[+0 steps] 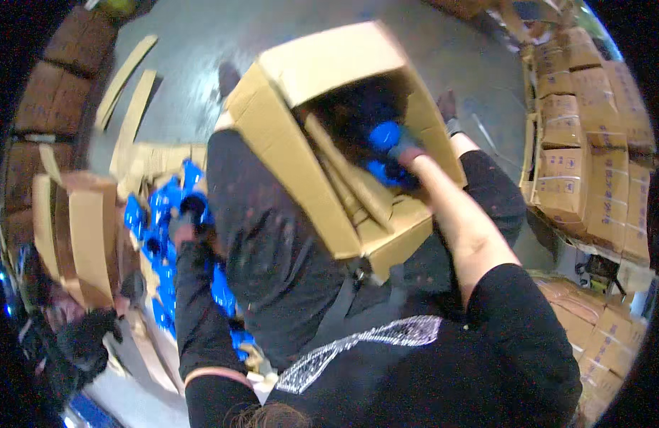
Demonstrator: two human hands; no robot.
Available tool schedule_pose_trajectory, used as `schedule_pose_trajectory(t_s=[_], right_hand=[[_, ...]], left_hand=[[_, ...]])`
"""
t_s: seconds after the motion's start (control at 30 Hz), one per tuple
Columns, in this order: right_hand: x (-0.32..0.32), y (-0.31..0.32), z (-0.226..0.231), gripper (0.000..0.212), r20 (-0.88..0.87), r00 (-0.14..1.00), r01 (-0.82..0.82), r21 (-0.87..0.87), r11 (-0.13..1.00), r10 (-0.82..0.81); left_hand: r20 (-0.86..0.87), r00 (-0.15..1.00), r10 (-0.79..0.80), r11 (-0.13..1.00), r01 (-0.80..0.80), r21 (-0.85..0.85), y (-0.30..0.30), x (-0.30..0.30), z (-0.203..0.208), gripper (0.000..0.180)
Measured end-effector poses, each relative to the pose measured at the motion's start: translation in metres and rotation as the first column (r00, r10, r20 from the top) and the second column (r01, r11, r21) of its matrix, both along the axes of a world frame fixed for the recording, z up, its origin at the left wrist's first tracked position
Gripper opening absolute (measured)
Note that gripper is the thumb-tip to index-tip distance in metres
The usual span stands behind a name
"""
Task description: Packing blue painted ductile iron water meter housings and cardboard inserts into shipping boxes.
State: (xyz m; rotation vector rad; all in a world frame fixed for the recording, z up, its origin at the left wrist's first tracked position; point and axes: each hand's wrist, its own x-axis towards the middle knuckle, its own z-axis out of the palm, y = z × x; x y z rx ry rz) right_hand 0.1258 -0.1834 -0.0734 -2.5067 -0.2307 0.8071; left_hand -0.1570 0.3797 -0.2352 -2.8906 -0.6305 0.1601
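An opened cardboard box (pixel 290 164) rests tilted between my legs, its flaps spread. Inside its dark interior, my right hand (pixel 406 153), in a dark glove, closes on a glossy blue rounded piece (pixel 385 134). Another blue piece (pixel 383 172) lies just below that hand, and loose cardboard strips (pixel 351 178) stand along the box's left side. My left hand (pixel 184 230) reaches down beside my left leg to a pile of glossy blue pieces (pixel 161 203). It is at a piece with a dark round opening (pixel 194 205); its fingers are blurred and partly hidden.
Stacked cardboard cartons (pixel 561 171) line the right side, with more cartons (pixel 54 100) at the far left. An open carton (pixel 90 235) stands left of the blue pile. Long cardboard strips (pixel 133 118) lie on the grey floor (pixel 194 43). Another person in dark clothing (pixel 90 346) is at lower left.
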Motion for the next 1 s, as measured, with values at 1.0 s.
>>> schedule_pose_trajectory(t_s=[1.0], right_hand=[[-0.161,0.028,0.159,0.056,-0.142,0.934,-0.091,0.791,0.605,0.327]], left_hand=[[0.459,0.866,0.200,-0.556,0.486,-0.674,-0.334,0.042,0.353,0.054]])
